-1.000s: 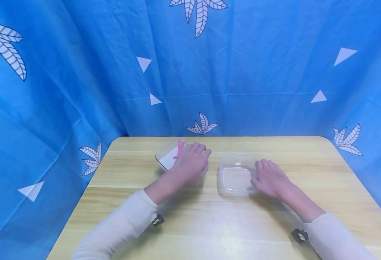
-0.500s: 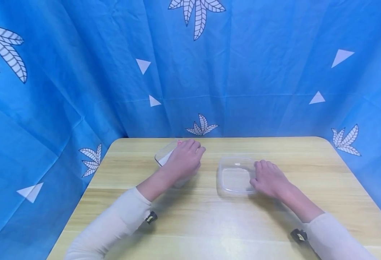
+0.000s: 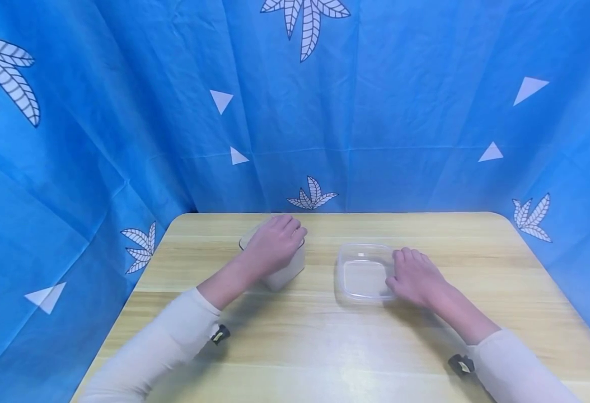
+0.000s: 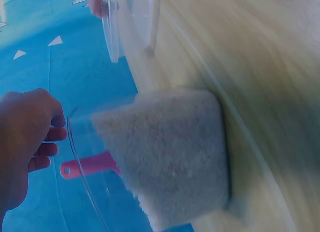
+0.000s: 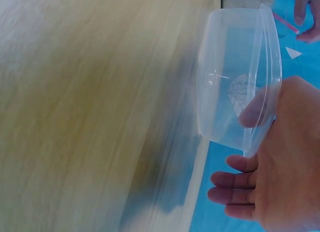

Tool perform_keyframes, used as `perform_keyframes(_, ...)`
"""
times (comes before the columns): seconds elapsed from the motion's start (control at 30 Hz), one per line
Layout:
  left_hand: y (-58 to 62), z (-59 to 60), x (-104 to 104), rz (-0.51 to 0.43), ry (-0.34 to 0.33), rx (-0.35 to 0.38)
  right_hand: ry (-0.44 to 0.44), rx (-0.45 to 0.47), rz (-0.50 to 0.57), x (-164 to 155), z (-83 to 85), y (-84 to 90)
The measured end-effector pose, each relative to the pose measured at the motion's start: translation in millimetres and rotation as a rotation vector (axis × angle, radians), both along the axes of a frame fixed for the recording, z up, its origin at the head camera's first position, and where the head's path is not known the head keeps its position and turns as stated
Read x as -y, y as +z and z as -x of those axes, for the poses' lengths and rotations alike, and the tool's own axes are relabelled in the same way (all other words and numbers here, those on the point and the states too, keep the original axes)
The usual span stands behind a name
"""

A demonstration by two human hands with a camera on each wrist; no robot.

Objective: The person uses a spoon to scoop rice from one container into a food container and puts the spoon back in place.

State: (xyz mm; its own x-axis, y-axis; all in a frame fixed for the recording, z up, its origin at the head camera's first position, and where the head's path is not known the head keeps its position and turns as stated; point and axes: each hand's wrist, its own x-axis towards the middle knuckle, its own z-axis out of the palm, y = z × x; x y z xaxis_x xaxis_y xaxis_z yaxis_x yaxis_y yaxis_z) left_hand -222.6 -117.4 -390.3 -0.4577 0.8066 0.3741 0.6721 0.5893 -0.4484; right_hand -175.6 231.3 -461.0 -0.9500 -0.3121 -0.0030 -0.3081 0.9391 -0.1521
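**Left hand (image 3: pixel 275 243) hovering by the pink scoop (image 4: pixel 92 165), right hand (image 3: pixel 418 277) pinching the clear tub (image 5: pixel 235 77)**

I'm watching from a distance, and the scoop is standing in white grain (image 4: pixel 170 147) inside a clear canister (image 3: pixel 287 273), over on the left of the desk (image 3: pixel 355 347). My left hand is hanging beside the canister's mouth, fingers loosely curled, holding nothing; I'm not able to tell whether a fingertip is brushing the rim. Its bowl is hiding in the grain, but its handle is pointing upward with a slight lean, the long axis running through the mouth, the holed end poking past the rim. I'm judging it light, stiff plastic, smooth enough to be slippery, so I'm favouring a pinch near that holed end. The canister is sitting upright, one corner facing the wearer, and I'm reckoning it heavy with grain. On the right, the tub is resting mouth up, looking too nearly square for an obvious long axis. My right hand is gripping its side wall, thumb inside, fingers outside; I'm expecting thin, light, flexing plastic there.
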Motion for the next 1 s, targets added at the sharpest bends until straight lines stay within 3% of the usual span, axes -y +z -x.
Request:
perform_keyframes(0.2, 3.8, 1.2, 8, 0.066, -0.012, -0.048, -0.004, -0.006, -0.001, 1, -1.2, 0.7)
perform_keyframes(0.43, 8.0, 2.5, 16, 0.147, -0.017, -0.05, -0.006, 0.0, -0.005, 3, -3.3, 2.1)
perform_keyframes(0.73, 7.6, 8.0, 32, 0.205, -0.089, -0.122, -0.015, 0.006, 0.008, 3, -3.3, 1.2)
perform_keyframes(1.0, 10.3, 11.4, 38, 0.322, -0.096, -0.121, -0.015, 0.006, 0.003, 3, -3.8, 1.4)
